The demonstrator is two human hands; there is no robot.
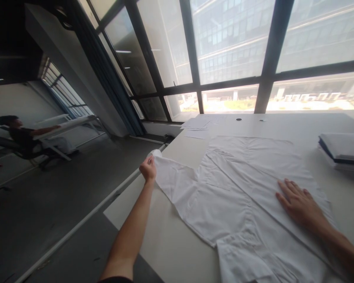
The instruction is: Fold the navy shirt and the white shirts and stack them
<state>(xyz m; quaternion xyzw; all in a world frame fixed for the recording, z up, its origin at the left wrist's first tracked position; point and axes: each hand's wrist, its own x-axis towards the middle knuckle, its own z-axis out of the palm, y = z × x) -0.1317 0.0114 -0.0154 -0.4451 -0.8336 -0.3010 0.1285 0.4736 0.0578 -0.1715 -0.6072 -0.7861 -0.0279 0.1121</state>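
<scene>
A white shirt [218, 208], wrinkled in places, lies spread over the white table [171, 243]. One of its sleeves stretches out toward the table's left edge. There my left hand [148, 168] pinches the sleeve's cuff [156, 153] between thumb and fingers, pulling the cloth out long. Flat on the shirt's body at the right rests my right hand [297, 200], fingers extended and palm down. The shirt's lower part runs out of view at the bottom of the picture.
At the right stands a stack of folded cloth [342, 151], white and dark. Loose paper sheets [197, 124] lie at the table's far left corner. Tall windows [233, 39] rise behind. Across the floor, a person [20, 133] sits at another table [73, 125].
</scene>
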